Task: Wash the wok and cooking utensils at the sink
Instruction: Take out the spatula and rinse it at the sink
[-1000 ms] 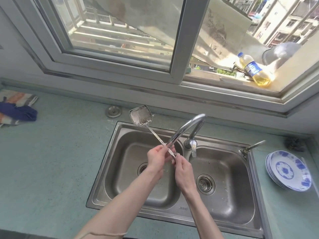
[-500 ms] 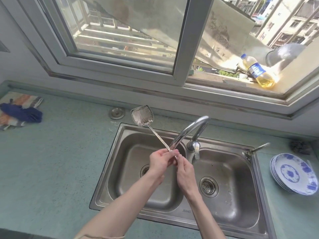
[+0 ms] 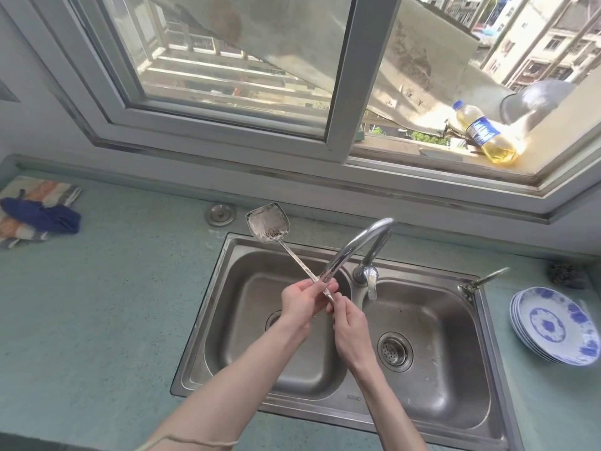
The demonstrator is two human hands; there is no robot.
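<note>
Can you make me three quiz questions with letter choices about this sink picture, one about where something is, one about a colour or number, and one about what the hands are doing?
1. Where is the stack of plates?
A. On the counter right of the sink
B. In the left basin
C. On the window sill

2. How many basins does the sink have?
A. One
B. Two
C. Three

3. What are the hands doing?
A. Resting flat
B. Holding a plate
C. Gripping the spatula handle

Answers: 1 A, the blue-and-white plates sit on the green counter; 2 B, two drains show; 3 C, the left hand and right hand both grip the handle.
</note>
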